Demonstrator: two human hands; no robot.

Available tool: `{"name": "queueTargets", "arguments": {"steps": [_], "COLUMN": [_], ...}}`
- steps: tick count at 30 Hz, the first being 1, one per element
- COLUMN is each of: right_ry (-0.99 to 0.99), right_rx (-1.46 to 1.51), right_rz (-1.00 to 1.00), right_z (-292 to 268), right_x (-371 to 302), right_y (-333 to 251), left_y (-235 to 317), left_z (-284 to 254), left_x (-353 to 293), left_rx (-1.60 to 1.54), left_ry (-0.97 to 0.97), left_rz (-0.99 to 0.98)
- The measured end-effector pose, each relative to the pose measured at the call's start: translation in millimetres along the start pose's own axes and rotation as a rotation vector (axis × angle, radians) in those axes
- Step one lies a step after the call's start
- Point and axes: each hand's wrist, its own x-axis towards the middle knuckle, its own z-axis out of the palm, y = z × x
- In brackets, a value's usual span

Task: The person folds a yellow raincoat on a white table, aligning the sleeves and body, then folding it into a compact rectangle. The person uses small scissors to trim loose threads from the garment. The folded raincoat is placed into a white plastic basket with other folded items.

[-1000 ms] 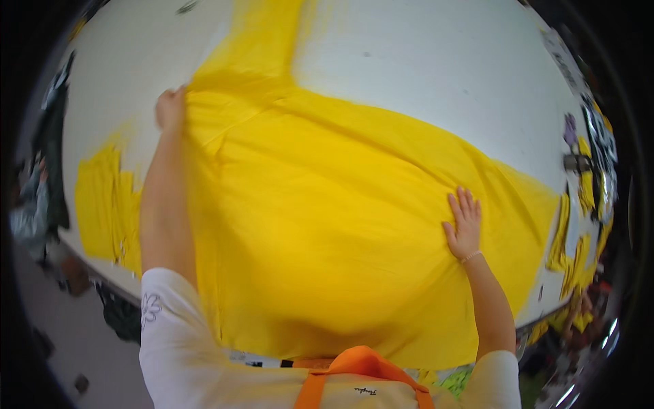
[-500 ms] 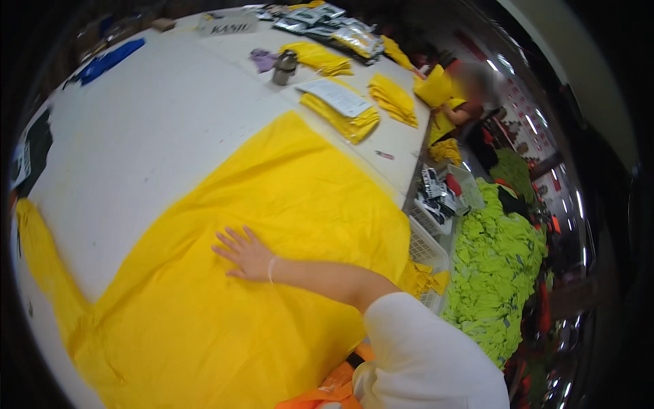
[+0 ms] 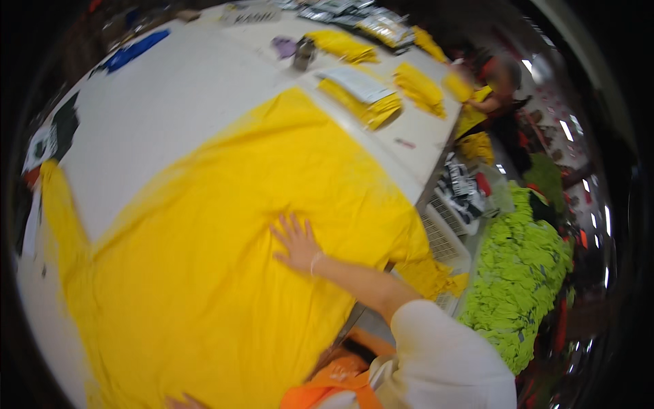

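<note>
A large yellow garment lies spread over the white table, its long sleeve stretching along the left side. My right hand rests palm down on the cloth, fingers spread, and small creases gather around it. A thin pale band circles that wrist. At the bottom edge only a sliver of my left hand shows against the yellow cloth; most of it is cut off, so its grip is hidden.
Folded yellow garments lie at the table's far right, near a dark bottle and silvery packets. Right of the table stand white baskets and a heap of lime-green cloth. Another person handles yellow cloth beyond.
My right hand has slid to the right across the garment, still flat. A bit of my left hand has appeared at the bottom edge. The whole view has shifted slightly.
</note>
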Motion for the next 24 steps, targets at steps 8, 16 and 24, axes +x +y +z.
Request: {"name": "queueTargets", "arguments": {"steps": [8,16,24], "right_ry": [0.381,0.406,-0.302], "right_rx": [0.578,0.478,0.952], "right_rz": [-0.02,0.902,0.709], "right_z": [-54.8,-86.9,-109.3], "right_x": [50.4,-112.7,-67.6], "right_y": [49.4,335.7,386.4], "left_y": [28.3,73.4,48.2], "left_z": [31.2,-39.3,-23.0], "left_x": [63.1,-135.3,-130.6], "left_rx": [-0.183,-0.507,-0.69], "left_ry": [0.241,0.009,-0.053], "left_rz": [0.083,0.265,0.349]}}
